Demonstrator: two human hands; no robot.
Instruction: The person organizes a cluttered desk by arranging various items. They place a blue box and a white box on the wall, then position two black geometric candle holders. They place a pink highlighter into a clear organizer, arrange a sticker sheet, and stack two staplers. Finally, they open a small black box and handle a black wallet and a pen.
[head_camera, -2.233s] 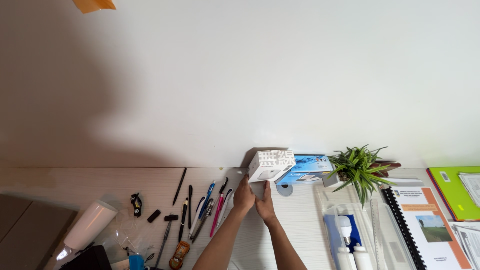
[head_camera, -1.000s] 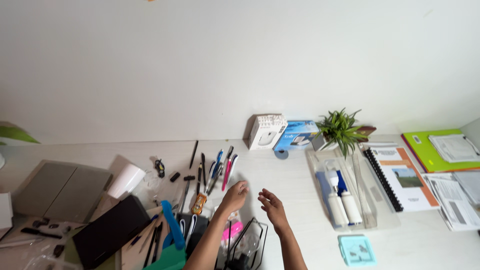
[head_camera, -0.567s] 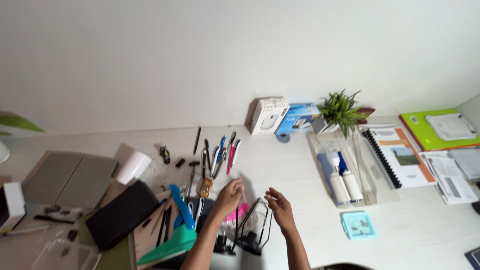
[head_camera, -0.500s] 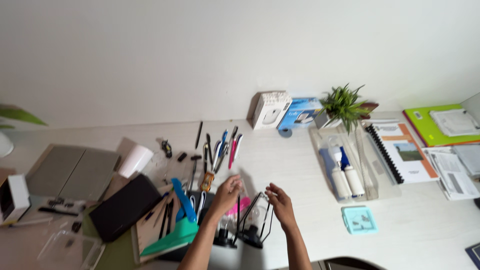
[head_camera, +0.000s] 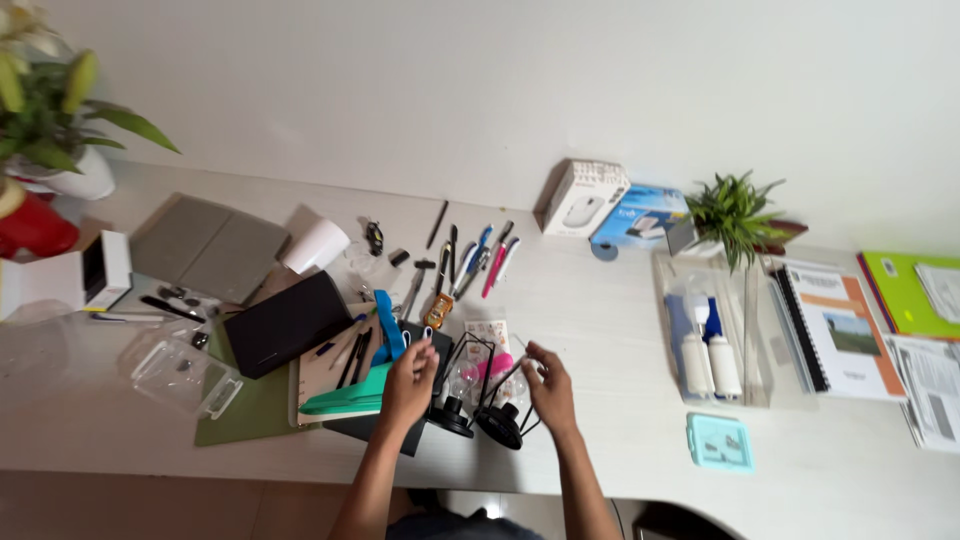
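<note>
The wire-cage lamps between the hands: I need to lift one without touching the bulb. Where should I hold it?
Take a wire-cage lamp by its round black base, from the near table edge. It lies tipped toward you, base nearest, thin bars around the glass bulb.

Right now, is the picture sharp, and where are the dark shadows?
Head view: mostly sharp, though the left hand and right hand look slightly soft; even, soft lighting, with a dim shade across the white wall; the wide lens makes the desk edge slant; small shadows sit beneath the wire-cage lamps.
</note>
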